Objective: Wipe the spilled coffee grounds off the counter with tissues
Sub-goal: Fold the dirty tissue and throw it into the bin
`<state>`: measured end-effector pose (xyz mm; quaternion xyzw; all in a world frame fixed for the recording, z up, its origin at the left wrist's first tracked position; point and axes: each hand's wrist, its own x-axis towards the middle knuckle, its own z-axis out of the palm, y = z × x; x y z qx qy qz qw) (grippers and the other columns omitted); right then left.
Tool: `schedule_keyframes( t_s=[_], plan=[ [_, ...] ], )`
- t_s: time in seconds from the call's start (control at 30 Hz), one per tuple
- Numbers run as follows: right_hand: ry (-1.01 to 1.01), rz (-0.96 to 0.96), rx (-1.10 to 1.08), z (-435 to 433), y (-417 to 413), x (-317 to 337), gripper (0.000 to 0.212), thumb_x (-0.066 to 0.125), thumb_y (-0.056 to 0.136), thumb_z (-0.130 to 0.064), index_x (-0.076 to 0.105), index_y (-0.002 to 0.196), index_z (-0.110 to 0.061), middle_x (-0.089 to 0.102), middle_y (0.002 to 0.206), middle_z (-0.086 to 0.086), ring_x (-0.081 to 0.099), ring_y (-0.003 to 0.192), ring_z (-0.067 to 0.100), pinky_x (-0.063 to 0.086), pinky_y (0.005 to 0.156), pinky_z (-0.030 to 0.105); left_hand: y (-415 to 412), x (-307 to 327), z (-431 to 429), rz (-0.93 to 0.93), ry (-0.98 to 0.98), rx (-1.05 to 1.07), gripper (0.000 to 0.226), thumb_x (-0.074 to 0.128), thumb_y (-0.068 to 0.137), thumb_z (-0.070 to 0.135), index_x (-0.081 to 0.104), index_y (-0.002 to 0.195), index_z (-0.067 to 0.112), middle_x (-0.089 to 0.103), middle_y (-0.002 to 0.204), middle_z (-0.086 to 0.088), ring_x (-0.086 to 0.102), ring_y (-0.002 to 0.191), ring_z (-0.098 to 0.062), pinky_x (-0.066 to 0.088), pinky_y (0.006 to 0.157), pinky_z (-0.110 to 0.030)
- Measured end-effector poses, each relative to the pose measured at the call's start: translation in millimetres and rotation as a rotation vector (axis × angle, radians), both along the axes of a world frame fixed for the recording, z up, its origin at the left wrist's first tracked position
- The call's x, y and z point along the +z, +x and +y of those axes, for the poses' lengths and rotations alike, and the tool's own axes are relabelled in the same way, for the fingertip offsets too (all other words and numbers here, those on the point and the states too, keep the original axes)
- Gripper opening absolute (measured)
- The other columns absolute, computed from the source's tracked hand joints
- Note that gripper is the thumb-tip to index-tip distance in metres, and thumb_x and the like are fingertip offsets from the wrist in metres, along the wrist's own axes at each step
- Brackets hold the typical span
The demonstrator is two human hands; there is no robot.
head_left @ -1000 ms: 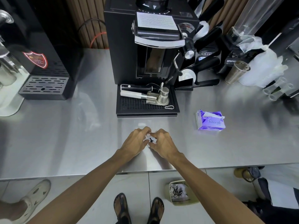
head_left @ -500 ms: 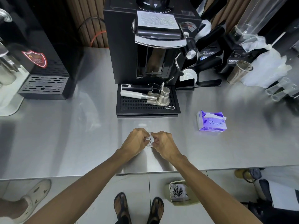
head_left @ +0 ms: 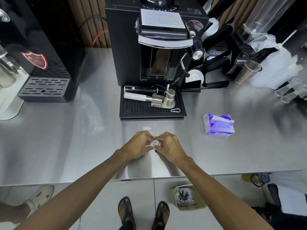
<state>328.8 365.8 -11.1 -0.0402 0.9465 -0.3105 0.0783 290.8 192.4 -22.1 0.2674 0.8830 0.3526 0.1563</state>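
Left hand (head_left: 139, 145) & right hand (head_left: 169, 146) both pinch one small white tissue (head_left: 155, 143) w/ dark coffee grounds (head_left: 156, 151) on it, low over the counter (head_left: 66, 146). Best to fold edges in so bits don't drop. Bin (head_left: 186, 196) is below-right. Tissue pack (head_left: 218, 124) sits right. Drip tray (head_left: 152, 108) just beyond.

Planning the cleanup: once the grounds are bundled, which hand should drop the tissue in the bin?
Probably the right hand. Both hands pinch the small tissue, but the bin sits on the floor below the counter edge on the right side, beneath that forearm. The left hand would cross over.
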Motion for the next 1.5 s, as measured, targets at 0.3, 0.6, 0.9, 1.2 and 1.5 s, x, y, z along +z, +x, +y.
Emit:
schedule_keyframes(
  t_s=[0.3,0.6,0.9,1.2,1.5],
  plan=[
    [0.061,0.045,0.02,-3.0,-1.9,0.3,0.009,0.069,0.078,-0.022,0.071,0.085,-0.017,0.059,0.079,0.001,0.053,0.073,0.017,0.051,0.067,0.034,-6.2,6.2,1.6,-0.064,0.087,0.061,0.038,0.076,0.081,0.009,0.051,0.107,0.018,0.064,0.089,0.0,0.063,0.072,-0.011,0.056,0.071,-0.028],
    [0.151,0.077,-0.013,-10.3,6.4,-1.8,0.016,0.064,0.08,-0.024,0.068,0.091,-0.012,0.061,0.088,0.006,0.049,0.086,0.019,0.049,0.07,0.034,-9.7,-1.6,-3.5,0.035,0.034,0.028,0.031,0.075,0.081,0.025,0.054,0.104,0.025,0.062,0.091,0.007,0.062,0.082,-0.011,0.055,0.078,-0.03],
    [0.246,0.171,-0.041,-19.8,12.3,-6.6,0.027,0.06,0.087,-0.019,0.066,0.108,-0.003,0.062,0.094,0.013,0.052,0.092,0.026,0.047,0.077,0.031,-11.9,-0.9,-3.8,0.063,-0.022,-0.033,0.028,0.067,0.087,0.023,0.043,0.1,0.029,0.055,0.094,0.001,0.057,0.082,-0.018,0.051,0.075,-0.037],
    [0.166,0.217,-0.026,-5.1,16.2,2.4,0.02,0.059,0.091,-0.018,0.064,0.102,-0.003,0.061,0.094,0.013,0.049,0.091,0.023,0.04,0.08,0.027,-8.8,9.9,4.9,0.137,-0.009,-0.054,0.025,0.066,0.089,0.023,0.041,0.095,0.029,0.053,0.088,0.002,0.051,0.069,-0.014,0.045,0.063,-0.03],
    [0.16,0.245,-0.109,46.8,48.0,16.3,0.023,0.06,0.089,-0.021,0.065,0.104,-0.004,0.062,0.092,0.011,0.049,0.09,0.022,0.039,0.077,0.025,16.1,27.3,56.6,0.09,0.054,-0.096,0.025,0.064,0.089,0.023,0.043,0.098,0.032,0.059,0.098,-0.002,0.058,0.083,-0.016,0.05,0.071,-0.033]
  ],
)
